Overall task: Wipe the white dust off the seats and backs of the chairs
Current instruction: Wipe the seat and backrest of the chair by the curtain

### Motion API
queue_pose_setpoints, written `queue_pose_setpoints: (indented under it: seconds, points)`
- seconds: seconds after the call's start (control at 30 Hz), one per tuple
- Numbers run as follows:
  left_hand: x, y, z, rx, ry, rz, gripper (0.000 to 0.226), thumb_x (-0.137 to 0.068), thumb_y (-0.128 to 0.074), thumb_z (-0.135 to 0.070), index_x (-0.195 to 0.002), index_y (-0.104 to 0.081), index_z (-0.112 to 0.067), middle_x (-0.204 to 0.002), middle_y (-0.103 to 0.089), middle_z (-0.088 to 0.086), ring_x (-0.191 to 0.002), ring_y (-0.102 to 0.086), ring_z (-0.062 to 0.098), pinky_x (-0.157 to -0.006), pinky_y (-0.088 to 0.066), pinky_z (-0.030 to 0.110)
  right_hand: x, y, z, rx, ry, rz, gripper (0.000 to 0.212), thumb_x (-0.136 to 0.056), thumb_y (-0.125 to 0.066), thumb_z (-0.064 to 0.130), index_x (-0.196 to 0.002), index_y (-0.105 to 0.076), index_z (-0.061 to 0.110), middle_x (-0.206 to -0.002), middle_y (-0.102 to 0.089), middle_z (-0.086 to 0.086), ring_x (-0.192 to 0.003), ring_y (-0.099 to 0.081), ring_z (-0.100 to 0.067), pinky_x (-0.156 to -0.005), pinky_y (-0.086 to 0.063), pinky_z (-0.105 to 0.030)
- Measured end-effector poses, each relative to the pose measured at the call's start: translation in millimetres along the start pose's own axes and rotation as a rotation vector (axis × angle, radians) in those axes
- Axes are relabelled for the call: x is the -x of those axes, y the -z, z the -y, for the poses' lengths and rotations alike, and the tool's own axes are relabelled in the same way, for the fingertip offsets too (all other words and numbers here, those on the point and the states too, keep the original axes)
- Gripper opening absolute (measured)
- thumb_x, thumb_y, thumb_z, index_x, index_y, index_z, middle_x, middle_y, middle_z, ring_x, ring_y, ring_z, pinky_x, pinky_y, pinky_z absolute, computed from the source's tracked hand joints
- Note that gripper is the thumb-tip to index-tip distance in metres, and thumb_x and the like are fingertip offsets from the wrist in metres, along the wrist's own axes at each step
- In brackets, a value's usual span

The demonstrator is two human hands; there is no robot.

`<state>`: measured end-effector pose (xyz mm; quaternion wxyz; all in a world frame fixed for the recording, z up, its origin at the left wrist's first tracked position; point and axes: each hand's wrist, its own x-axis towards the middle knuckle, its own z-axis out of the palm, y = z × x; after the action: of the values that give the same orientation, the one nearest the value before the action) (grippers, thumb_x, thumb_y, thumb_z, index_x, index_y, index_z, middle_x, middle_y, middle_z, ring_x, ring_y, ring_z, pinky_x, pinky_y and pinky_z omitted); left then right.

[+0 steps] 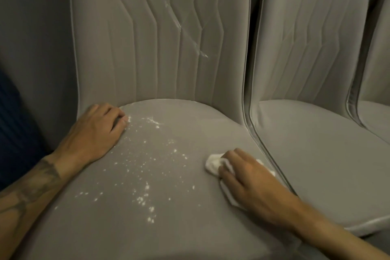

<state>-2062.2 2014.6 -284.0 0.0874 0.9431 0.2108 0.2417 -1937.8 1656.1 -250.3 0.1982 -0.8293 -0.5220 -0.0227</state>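
Observation:
A grey upholstered chair fills the view; its seat (pixel 190 133) carries scattered white dust (pixel 145 164) across the left and middle. White streaks (pixel 181 25) run down its quilted back (pixel 130 48). My right hand (pixel 251 183) presses a crumpled white cloth (pixel 213 164) flat on the seat near its right edge, fingers laid over it. My left hand (pixel 95 131) rests on the seat's back left corner with its fingers curled under, holding nothing.
A second grey chair (pixel 312 143) stands close on the right, its seat and back showing no dust. The edge of a third chair (pixel 375 91) shows at the far right. A dark blue surface (pixel 12 129) lies at the left.

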Motion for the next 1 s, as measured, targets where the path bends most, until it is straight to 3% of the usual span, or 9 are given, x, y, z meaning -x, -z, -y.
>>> queue_pose_setpoints:
  seconds: [0.13,0.2,0.33,0.47,0.57,0.63,0.77,0.87,1.0]
  points:
    - [1.5,1.1,-0.3,0.003,0.01,-0.001,0.027,-0.106,-0.048,-0.037,-0.112,-0.066,-0.018,-0.113,-0.062,0.004,-0.103,-0.05,0.024,-0.094,-0.043,0.044,4.9,-5.8,19.8,0.043,-0.154,-0.147,0.016,-0.105,-0.047,0.026,-0.09,-0.041,0.024,-0.09,-0.046,0.005,-0.088,-0.052,-0.024,-0.076,-0.031,-0.029]
    - [1.5,1.7,-1.3,0.002,0.007,0.006,0.028,-0.106,-0.048,-0.037,-0.112,-0.066,-0.017,-0.113,-0.062,0.005,-0.103,-0.05,0.026,-0.095,-0.044,0.046,8.3,-20.1,58.9,0.031,-0.058,-0.18,0.019,-0.098,-0.053,0.019,-0.089,-0.04,0.029,-0.086,-0.048,0.003,-0.078,-0.051,-0.022,-0.069,-0.031,-0.031]
    - [1.2,3.5,-3.3,-0.006,0.008,0.017,0.029,-0.106,-0.048,-0.036,-0.113,-0.067,-0.016,-0.113,-0.063,0.007,-0.103,-0.051,0.029,-0.096,-0.044,0.048,18.1,-28.5,72.1,0.003,0.113,-0.05,0.016,-0.101,-0.045,0.031,-0.091,-0.051,0.019,-0.091,-0.049,0.0,-0.079,-0.048,-0.022,-0.072,-0.037,-0.038]
    - [1.9,4.9,-4.5,0.002,0.022,0.04,0.032,-0.106,-0.046,-0.037,-0.116,-0.066,-0.015,-0.116,-0.062,0.008,-0.107,-0.051,0.029,-0.097,-0.043,0.048,19.5,-2.9,23.8,0.067,-0.051,-0.082,0.015,-0.104,-0.047,0.029,-0.09,-0.044,0.023,-0.094,-0.046,0.004,-0.089,-0.049,-0.022,-0.078,-0.032,-0.031]
    - [2.8,5.5,-4.5,0.015,0.026,0.041,0.03,-0.107,-0.046,-0.037,-0.115,-0.066,-0.016,-0.116,-0.061,0.006,-0.108,-0.05,0.027,-0.098,-0.043,0.047,14.5,-8.2,29.1,0.132,-0.169,-0.155,0.012,-0.104,-0.047,0.022,-0.093,-0.048,0.019,-0.095,-0.048,0.0,-0.09,-0.05,-0.026,-0.082,-0.036,-0.037]
    - [3.0,5.9,-5.0,0.02,0.025,0.046,0.03,-0.107,-0.045,-0.038,-0.115,-0.065,-0.017,-0.116,-0.06,0.005,-0.108,-0.049,0.026,-0.098,-0.044,0.047,15.3,-24.0,60.6,0.12,-0.058,-0.15,0.005,-0.098,-0.053,0.015,-0.093,-0.054,0.017,-0.092,-0.051,-0.003,-0.083,-0.05,-0.025,-0.076,-0.035,-0.039]
    - [2.9,6.2,-5.0,0.023,0.021,0.04,0.029,-0.106,-0.045,-0.038,-0.114,-0.065,-0.018,-0.114,-0.06,0.005,-0.107,-0.05,0.027,-0.097,-0.045,0.048,19.9,-29.0,62.3,-0.011,0.155,-0.029,0.022,-0.105,-0.041,0.033,-0.098,-0.055,0.019,-0.099,-0.051,0.001,-0.087,-0.05,-0.022,-0.078,-0.038,-0.037]
    - [3.7,6.6,-5.5,0.022,0.019,0.034,0.028,-0.106,-0.046,-0.037,-0.112,-0.065,-0.018,-0.113,-0.06,0.005,-0.107,-0.051,0.028,-0.097,-0.044,0.047,-1.1,-13.0,12.1,0.073,0.042,-0.111,0.016,-0.104,-0.046,0.03,-0.095,-0.05,0.019,-0.096,-0.049,0.002,-0.088,-0.049,-0.023,-0.077,-0.03,-0.03]
    - [4.2,6.3,-6.1,0.019,0.031,0.033,0.028,-0.107,-0.045,-0.038,-0.112,-0.064,-0.018,-0.113,-0.059,0.003,-0.107,-0.049,0.025,-0.097,-0.043,0.045,-50.2,-9.7,-16.7,0.172,-0.189,-0.157,0.017,-0.105,-0.042,0.022,-0.099,-0.05,0.008,-0.102,-0.053,-0.013,-0.094,-0.05,-0.031,-0.087,-0.037,-0.041]
